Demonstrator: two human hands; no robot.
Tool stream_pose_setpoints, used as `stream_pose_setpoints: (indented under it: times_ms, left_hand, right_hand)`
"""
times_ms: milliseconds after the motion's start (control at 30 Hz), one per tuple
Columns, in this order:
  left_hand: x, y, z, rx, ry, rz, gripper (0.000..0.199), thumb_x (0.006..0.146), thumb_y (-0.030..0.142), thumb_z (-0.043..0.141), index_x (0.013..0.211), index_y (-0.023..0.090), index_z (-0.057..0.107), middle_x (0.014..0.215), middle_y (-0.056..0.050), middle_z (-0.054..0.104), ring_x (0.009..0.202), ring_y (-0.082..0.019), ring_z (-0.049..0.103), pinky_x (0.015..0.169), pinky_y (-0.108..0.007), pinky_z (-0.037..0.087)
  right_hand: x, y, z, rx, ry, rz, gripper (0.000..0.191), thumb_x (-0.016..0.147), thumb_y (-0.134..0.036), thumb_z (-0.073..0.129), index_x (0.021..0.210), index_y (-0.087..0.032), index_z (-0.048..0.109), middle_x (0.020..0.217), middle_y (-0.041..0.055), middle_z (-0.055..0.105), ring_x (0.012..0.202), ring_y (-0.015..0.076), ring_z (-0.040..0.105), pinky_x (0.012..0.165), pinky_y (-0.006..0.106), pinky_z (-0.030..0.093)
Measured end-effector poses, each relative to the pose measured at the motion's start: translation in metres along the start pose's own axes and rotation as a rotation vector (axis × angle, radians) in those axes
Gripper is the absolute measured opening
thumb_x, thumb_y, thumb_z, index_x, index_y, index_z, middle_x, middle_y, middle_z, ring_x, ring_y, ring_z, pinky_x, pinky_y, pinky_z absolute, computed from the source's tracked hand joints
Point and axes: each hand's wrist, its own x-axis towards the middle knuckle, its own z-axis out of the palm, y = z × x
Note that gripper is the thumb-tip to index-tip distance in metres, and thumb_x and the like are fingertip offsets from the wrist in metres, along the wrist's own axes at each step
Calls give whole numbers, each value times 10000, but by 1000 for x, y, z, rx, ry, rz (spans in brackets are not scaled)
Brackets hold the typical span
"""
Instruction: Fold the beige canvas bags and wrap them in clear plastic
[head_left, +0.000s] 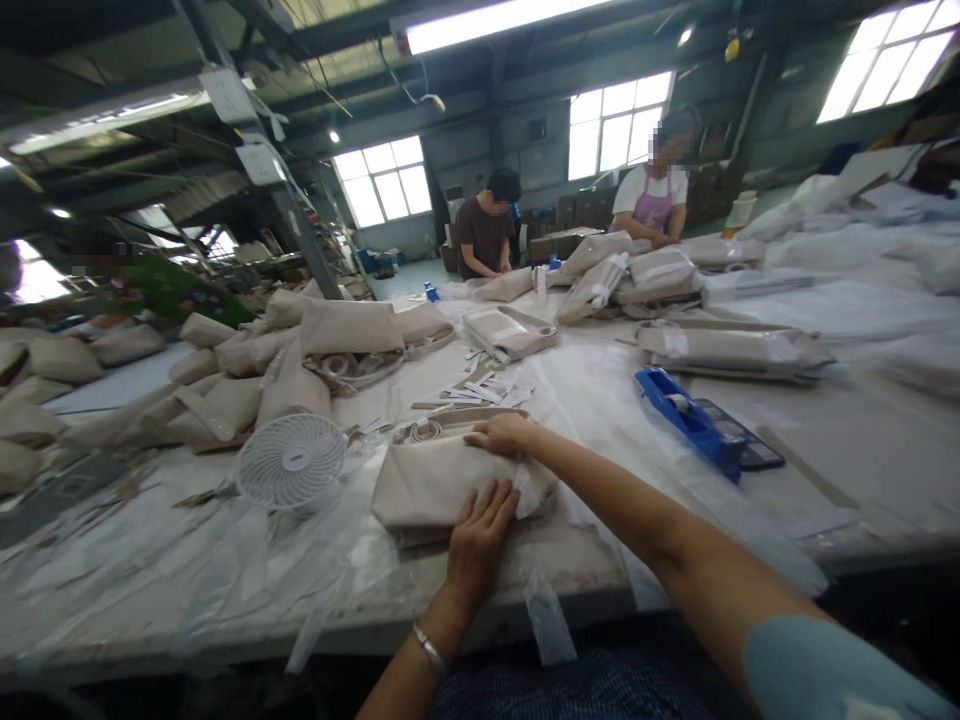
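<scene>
A beige bag lies folded on the table in front of me, with a coiled strap along its far side. My left hand, with a silver bracelet at the wrist, rests flat on the near face of the bag, fingers stretched out. At the bag's upper edge, my right hand has its fingers bent over the fabric; the thumb is hard to make out. Clear plastic covers part of the table beside the bag.
A white fan stands left of the bag. A blue tape dispenser and a dark phone-like slab lie to the right. Paper strips and wrapped bags lie beyond. More bags pile up left; co-workers stand across the table.
</scene>
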Motion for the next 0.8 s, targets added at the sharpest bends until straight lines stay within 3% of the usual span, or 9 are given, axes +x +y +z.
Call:
stream_pose_setpoints:
  times_ms: [133,433,567,733,800]
  left_hand:
    - [1,1,0,5,5,-11,491,983,105,457,1458,225,439,1460,-44,517,1378,-235,465,1091,-486,504]
    - [2,3,-3,0,-34,-45,572,957,41,411,1499,223,380,1486,-49,485,1397,-221,439,1110,-470,489]
    - [1,3,-1,-24,-16,-43,544,966,63,435,1483,230,407,1468,-44,510,1389,-218,453,1115,-476,483]
    - [1,3,-1,-74,21,-54,529,966,50,429,1464,230,433,1416,-34,570,1359,-202,492,1124,-461,472]
    - [1,3,-4,-93,32,-56,524,966,48,427,1457,230,444,1397,-36,589,1341,-196,515,1121,-448,473]
  right_hand:
    - [5,3,4,-31,-95,40,697,967,-677,301,1116,-165,750,1152,183,726,1117,327,670,920,413,508]
    - [-3,5,0,-12,-67,245,780,962,-705,231,1071,-153,771,1177,183,718,1145,331,655,950,409,492]
    - [-19,2,8,-9,58,253,732,998,-648,210,1088,-170,758,1142,167,732,1128,312,662,983,418,474]
    - [-65,0,40,-8,276,145,498,1035,-432,379,1431,-165,518,1469,139,529,1392,276,452,1209,490,238]
    - [-92,2,57,38,361,27,491,1022,-350,428,1455,-126,484,1522,156,457,1445,284,379,1210,511,263]
